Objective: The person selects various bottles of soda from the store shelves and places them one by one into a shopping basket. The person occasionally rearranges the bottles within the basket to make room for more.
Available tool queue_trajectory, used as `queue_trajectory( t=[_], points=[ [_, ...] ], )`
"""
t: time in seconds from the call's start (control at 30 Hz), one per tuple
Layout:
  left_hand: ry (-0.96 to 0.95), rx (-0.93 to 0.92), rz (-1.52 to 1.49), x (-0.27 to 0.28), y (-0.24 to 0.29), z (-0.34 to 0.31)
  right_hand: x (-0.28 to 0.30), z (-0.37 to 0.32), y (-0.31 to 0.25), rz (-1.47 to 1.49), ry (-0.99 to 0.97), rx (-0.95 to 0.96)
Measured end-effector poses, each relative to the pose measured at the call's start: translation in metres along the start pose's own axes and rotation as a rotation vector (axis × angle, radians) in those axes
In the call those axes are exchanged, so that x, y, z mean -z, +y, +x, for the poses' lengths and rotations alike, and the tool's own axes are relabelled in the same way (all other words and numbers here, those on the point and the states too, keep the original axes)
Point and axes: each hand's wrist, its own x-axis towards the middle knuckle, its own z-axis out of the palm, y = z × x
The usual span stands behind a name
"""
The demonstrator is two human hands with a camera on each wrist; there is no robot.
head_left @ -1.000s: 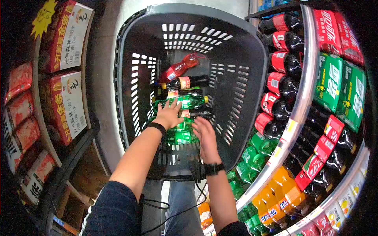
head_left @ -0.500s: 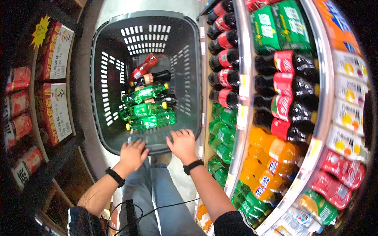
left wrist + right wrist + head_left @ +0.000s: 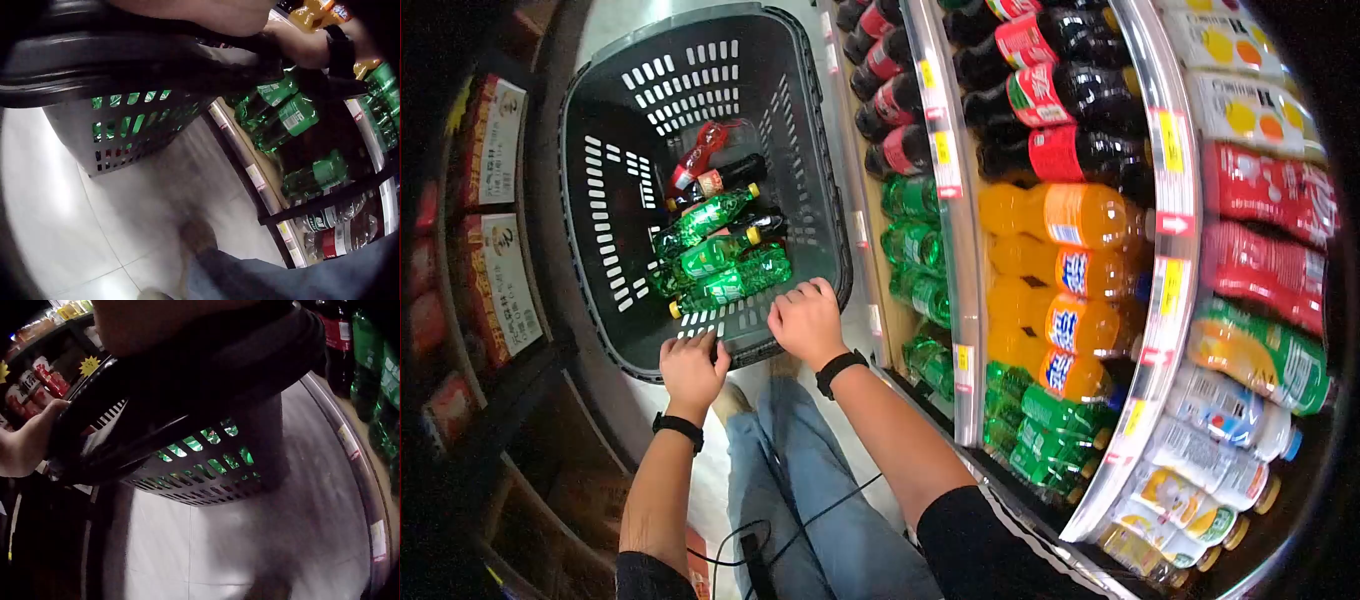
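A large black shopping basket [image 3: 832,190] with slotted walls stands in front of me, tilted to the left in the head view. My left hand [image 3: 694,372] grips its near rim on the left, fingers bent over the edge. Farther right on that rim, my right hand [image 3: 808,326] holds on with its fingers curled over. Inside lie a red drink bottle [image 3: 699,156], a dark cola bottle [image 3: 735,177] and several green soda bottles [image 3: 745,275] with yellow caps. In the right wrist view, the left hand [image 3: 28,442] shows at the rim.
Right of the basket, shelves hold cola bottles [image 3: 1090,155], orange soda bottles [image 3: 1080,270] and green bottles [image 3: 1055,440]. A price rail [image 3: 945,190] runs close beside the basket. Boxed drinks [image 3: 498,285] line the left side. Pale tiled floor [image 3: 56,219] shows below the basket.
Both hands have come out of the basket, off the bottles, and onto its near rim. The basket now sits farther left in the head view, with more of the right-hand shelves showing.
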Motion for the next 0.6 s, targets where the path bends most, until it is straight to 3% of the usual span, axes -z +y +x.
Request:
queue_trajectory(
  t=[0.6],
  points=[
    [0.087,-0.096,0.078,-0.028,0.007,-0.068,-0.013,-0.08,-0.011,-0.03,0.227,0.033]
  ],
)
